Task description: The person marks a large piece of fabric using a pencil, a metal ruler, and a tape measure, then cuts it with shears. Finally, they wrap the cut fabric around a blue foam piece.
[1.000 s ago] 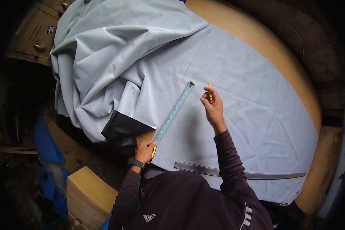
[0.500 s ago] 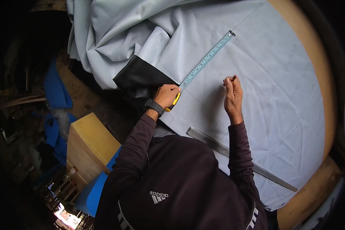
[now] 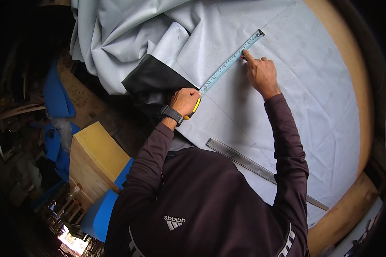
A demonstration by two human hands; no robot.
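Note:
My left hand (image 3: 185, 102) is closed round a yellow tape measure (image 3: 194, 109), beside the folded black underside (image 3: 158, 77) of the grey sheet. The blade (image 3: 231, 61) runs out up and to the right over the grey sheet (image 3: 304, 111), its metal end lying on the material. At the blade's right edge my right hand (image 3: 262, 75) is closed with the index finger touching the tape; a small reddish tip of something thin shows under the fingers, too little to name. A thin pencil-like line continues past the tape's end. Below lies a metal ruler (image 3: 244, 162).
Bunched grey material (image 3: 116, 38) is heaped at the upper left. The rounded wooden table edge (image 3: 351, 55) borders the sheet on the right. A yellow-topped wooden block (image 3: 101, 150) and blue sheets (image 3: 58, 94) are at the left.
My right hand has moved up and forward from above the sheet to the tape's blade. My left hand still holds the tape measure, and the whole view has shifted slightly.

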